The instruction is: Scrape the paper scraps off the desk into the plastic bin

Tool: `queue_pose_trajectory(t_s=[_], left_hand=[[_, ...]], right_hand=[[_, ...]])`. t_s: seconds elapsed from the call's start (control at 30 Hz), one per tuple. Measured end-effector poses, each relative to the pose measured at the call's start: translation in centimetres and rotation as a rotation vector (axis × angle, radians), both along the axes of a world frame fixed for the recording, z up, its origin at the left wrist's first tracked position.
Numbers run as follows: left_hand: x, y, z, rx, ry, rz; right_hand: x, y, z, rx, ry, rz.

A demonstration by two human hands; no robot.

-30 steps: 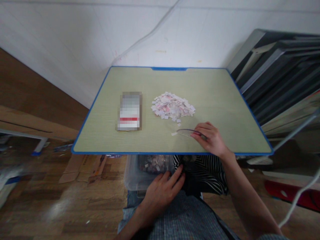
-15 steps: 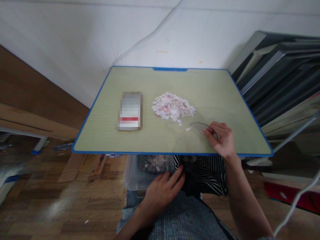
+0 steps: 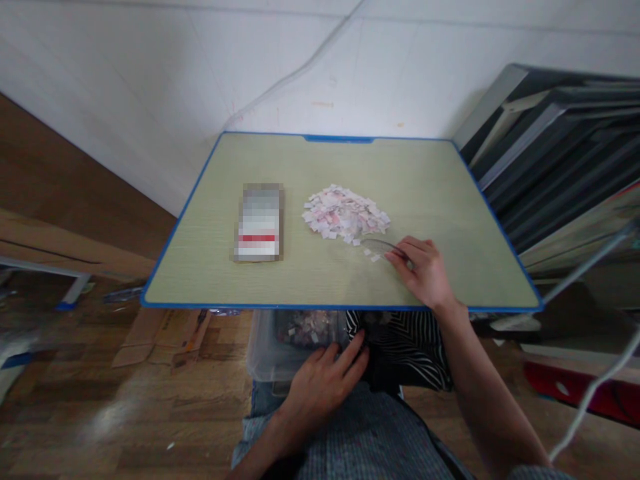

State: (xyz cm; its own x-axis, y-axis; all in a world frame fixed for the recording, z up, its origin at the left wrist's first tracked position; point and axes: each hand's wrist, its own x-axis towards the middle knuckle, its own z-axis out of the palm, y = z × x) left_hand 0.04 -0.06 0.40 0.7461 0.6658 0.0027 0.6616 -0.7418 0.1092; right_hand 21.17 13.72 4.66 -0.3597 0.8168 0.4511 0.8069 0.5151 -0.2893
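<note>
While the right hand (image 3: pixel 423 273) rests on the counter (image 3: pixel 210 267), its fingers pinch a thin clear scraper (image 3: pixel 381 247).

The scraper's tip lies just beside the near edge of the paper-scrap pile (image 3: pixel 345 215), a few loose scraps by it. The tool's shape is hard to make out. The left hand (image 3: pixel 320 385), fingers loosely spread, rests in the lap, touching a plastic tub (image 3: pixel 265 353) half hidden under the counter.
</note>
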Motion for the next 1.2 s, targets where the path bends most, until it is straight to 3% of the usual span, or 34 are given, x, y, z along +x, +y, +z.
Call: queue_pose_trajectory(t_s=[0.37,0.53,0.67,0.93,1.2], left_hand=[[0.0,-0.1,-0.1,0.004,0.0,-0.002],[0.0,-0.1,-0.1,0.0,0.0,0.005],[0.0,0.0,-0.1,0.001,-0.002,-0.006],[0.0,0.0,0.0,-0.005,0.016,0.0],[0.0,-0.1,-0.1,0.002,0.024,0.001]], right_hand=[[1.1,-0.4,0.5,-0.01,0.09,0.018],[1.9,-0.7,0.5,-0.055,0.074,0.105],[2.7,-0.9,0.4,-0.026,0.13,0.058],[3.4,-1.1,0.3,-0.144,-0.05,0.154],[5.1,-4.0,1.5,-0.207,-0.089,0.221]])
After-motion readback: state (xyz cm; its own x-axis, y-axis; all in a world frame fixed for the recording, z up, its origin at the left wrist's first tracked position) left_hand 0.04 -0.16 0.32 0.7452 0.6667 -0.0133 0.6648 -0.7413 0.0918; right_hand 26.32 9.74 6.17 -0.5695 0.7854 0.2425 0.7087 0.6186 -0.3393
